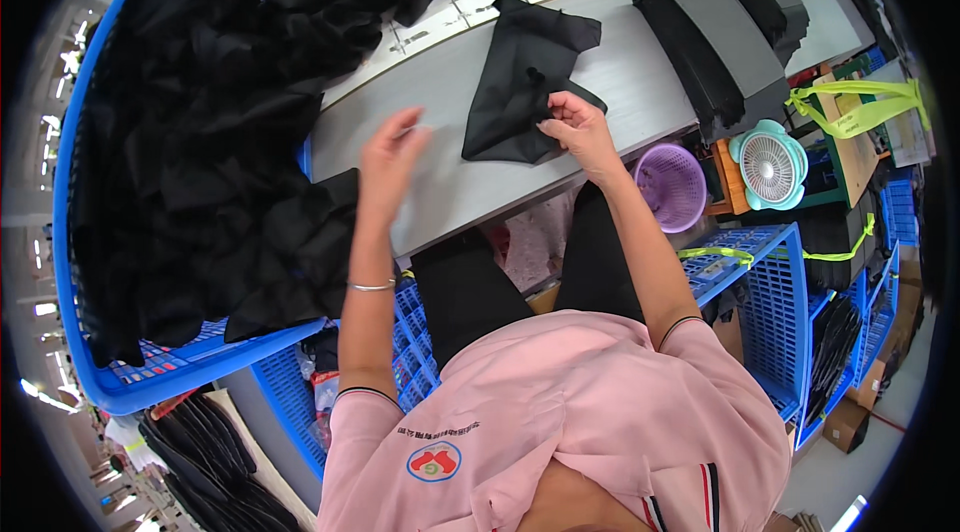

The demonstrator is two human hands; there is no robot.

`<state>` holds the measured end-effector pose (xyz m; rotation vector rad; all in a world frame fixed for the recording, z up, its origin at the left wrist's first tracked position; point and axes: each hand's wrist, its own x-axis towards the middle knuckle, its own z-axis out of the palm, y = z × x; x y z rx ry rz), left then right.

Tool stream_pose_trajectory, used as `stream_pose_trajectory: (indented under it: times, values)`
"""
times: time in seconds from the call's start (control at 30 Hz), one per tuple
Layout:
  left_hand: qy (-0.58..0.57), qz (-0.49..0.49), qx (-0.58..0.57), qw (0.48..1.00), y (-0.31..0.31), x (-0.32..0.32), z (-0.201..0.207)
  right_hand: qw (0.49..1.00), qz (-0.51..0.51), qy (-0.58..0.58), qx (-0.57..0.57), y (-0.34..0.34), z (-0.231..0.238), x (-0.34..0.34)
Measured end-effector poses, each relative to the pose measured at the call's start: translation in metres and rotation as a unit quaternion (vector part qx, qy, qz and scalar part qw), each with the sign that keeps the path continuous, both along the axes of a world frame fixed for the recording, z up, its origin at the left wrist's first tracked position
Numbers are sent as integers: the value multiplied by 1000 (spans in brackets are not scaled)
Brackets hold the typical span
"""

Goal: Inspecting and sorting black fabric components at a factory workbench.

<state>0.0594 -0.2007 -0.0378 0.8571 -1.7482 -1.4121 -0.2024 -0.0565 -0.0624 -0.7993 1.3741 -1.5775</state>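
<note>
A cut piece of black fabric [520, 92] lies on the grey tabletop in front of me, its outline angular and one part folded or bunched near the middle. My right hand [582, 132] is over its right side, thumb and forefinger pinched together on the cloth. Whether anything smaller is between those fingertips is too fine to make out. To the left of the piece, my left hand [392, 157] is raised over the table, slightly blurred, its fingers loosely apart. Nothing shows in it, and it does not touch the fabric.
A large blue basket [70, 232] heaped with black fabric [210, 132] stands at left, against the table. Stacks of dark grey pieces [700, 42] lie at the table's right. Beyond its right edge are a purple bin [670, 188], a turquoise fan [769, 165] and blue crates [770, 302].
</note>
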Motion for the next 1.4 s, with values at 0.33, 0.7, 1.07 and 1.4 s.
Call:
stream_pose_trajectory:
  times: [0.33, 0.7, 1.07, 1.4]
  values:
    - [-99, 40, -129, 986, 78, -102, -1, 992, 118, 47, -19, 22, 11, -10]
    - [-40, 196, -144, 969, 83, -93, -10, 856, -168, 489, 27, 41, 56, -48]
    - [-45, 204, -106, 972, 126, -85, -12, 593, -271, 738, 175, 90, 87, -215]
    - [-22, 211, -37, 977, 134, -82, -35, 593, -280, 755, -28, 89, 71, -127]
